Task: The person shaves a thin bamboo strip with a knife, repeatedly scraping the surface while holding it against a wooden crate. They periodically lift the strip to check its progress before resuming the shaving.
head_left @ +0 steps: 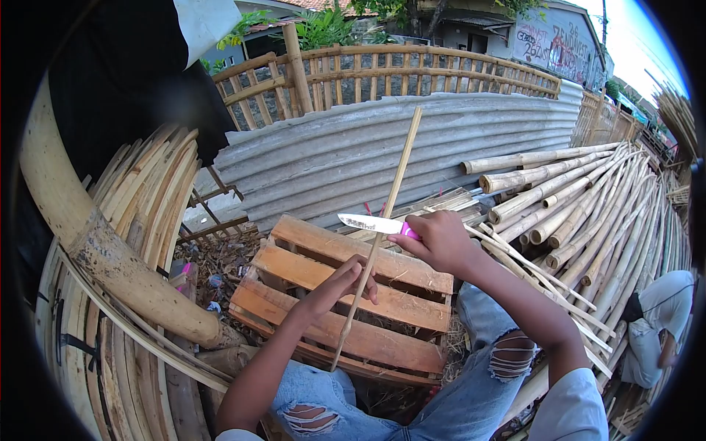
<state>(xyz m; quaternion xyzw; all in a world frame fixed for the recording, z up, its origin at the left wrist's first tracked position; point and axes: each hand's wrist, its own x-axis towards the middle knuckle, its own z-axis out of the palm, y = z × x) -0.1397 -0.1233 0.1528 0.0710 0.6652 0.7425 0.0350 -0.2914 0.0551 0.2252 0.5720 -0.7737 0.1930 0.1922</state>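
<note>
A knife [365,223] with a pink handle is gripped in my right hand [443,241], its blade pointing left and lying across a long bamboo stick [390,195]. The stick slants upward from near my left thigh to well above the knife. Lower down, my left hand [344,285] has its fingers curled around the stick. Part of those fingers is hidden behind it. Beneath both hands stands a slatted wooden crate [309,263], between my legs and the metal sheeting.
Bamboo poles [515,176] lie piled on the right, with split strips beside them. A thick bamboo post [118,257] leans on the left near bundled slats [140,184]. Corrugated sheeting [309,154] and a bamboo fence [412,62] run behind. Another person [662,316] sits at far right.
</note>
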